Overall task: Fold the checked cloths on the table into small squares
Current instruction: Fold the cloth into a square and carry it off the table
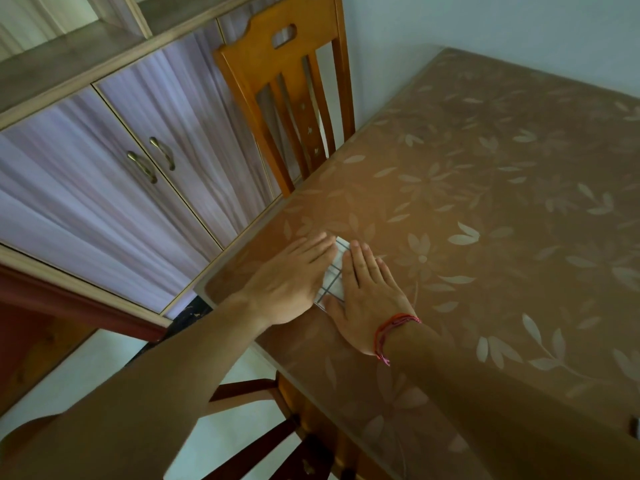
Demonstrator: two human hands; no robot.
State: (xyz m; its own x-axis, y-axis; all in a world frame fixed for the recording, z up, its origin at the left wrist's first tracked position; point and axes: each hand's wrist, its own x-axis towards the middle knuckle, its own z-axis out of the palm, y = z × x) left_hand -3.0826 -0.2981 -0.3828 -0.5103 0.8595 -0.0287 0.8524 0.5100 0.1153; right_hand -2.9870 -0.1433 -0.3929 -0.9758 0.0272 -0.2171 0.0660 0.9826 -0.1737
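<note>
A small folded white cloth with dark check lines (pixel 334 277) lies near the left corner of the table (pixel 485 202). Both my hands rest flat on it, palms down, fingers straight and together. My left hand (pixel 294 278) covers the cloth's left side. My right hand (pixel 367 292), with a red thread bracelet at the wrist, covers its right side. Only a narrow strip of the cloth shows between the two hands. No other checked cloth is in view.
The table wears a brown cover with pale leaf prints. A wooden chair (pixel 294 98) stands at the table's left edge, another chair (pixel 277 427) below it. A cabinet with lilac doors (pixel 121 168) fills the left side.
</note>
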